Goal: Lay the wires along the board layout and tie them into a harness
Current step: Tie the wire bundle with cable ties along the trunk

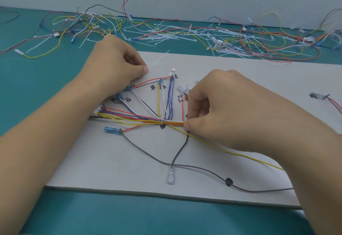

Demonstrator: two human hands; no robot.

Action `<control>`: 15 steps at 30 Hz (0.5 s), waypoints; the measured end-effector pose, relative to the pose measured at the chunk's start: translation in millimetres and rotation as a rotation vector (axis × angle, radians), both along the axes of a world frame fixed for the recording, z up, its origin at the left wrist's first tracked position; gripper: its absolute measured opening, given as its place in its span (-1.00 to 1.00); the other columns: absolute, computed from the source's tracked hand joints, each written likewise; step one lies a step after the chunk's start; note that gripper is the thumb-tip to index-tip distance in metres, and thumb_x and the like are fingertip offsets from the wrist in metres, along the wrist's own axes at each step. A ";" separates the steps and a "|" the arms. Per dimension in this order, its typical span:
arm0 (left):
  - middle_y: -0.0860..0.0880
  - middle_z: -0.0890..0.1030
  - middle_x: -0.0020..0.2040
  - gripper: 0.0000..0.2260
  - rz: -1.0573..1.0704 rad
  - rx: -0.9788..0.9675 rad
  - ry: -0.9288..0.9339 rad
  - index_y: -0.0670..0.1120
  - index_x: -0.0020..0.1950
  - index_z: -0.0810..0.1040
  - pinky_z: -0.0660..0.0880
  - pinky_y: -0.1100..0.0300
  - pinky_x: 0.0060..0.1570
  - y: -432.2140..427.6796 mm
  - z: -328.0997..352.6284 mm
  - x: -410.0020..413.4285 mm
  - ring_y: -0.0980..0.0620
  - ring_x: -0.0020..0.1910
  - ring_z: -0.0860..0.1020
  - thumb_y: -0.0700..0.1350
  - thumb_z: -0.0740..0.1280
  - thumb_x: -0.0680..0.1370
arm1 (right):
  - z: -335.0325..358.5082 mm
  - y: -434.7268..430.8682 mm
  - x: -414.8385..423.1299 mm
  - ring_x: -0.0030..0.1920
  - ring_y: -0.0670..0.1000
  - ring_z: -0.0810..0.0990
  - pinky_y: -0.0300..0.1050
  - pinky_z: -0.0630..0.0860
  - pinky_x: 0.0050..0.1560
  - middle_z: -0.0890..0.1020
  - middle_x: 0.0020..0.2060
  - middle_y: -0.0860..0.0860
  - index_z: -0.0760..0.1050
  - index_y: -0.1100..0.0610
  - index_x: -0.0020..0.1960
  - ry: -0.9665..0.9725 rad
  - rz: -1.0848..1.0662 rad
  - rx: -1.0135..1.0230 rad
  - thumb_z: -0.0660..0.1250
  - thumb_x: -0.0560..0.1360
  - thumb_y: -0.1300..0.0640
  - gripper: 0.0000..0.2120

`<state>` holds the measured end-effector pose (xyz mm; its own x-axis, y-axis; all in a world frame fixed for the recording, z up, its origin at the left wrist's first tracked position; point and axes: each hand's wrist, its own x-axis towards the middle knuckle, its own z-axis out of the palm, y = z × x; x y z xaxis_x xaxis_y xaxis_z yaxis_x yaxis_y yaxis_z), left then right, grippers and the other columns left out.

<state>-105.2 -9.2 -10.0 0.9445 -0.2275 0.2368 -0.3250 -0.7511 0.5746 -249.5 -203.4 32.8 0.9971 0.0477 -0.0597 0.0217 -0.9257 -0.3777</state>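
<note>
Past the near edge of the board (129,170), right hand (222,105) pinches wire bundle (148,121); left hand (114,62) pinches a cable tie (157,61).

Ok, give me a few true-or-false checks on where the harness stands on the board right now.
1. The right hand pinches the wire bundle on the board. True.
2. The bundle carries no tie yet. False: one white tie wraps it, just left of the right hand.
3. Beyond the board, loose cable ties lie on the teal mat. True.
4. The blue terminal lies off the board on the mat. False: it rests on the board, below the bundle.
</note>
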 end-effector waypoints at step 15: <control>0.01 0.65 -0.31 -0.83 0.007 0.270 0.081 -0.02 -0.26 0.68 0.44 0.17 -0.19 -25.0 35.0 0.3 0.03 -0.26 0.61 0.01 0.53 0.48 | 3.6 0.0 -1.6 -0.24 -0.06 0.59 -0.14 0.55 -0.25 0.60 -0.29 -0.11 0.59 -0.01 -0.26 0.032 0.014 0.016 0.47 0.42 0.04 -0.89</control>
<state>-104.9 -34.2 25.0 0.9596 -0.2659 0.0922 -0.2808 -0.8826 0.3771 -251.1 -203.4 36.3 0.9939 0.0631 -0.0905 0.0226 -0.9192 -0.3931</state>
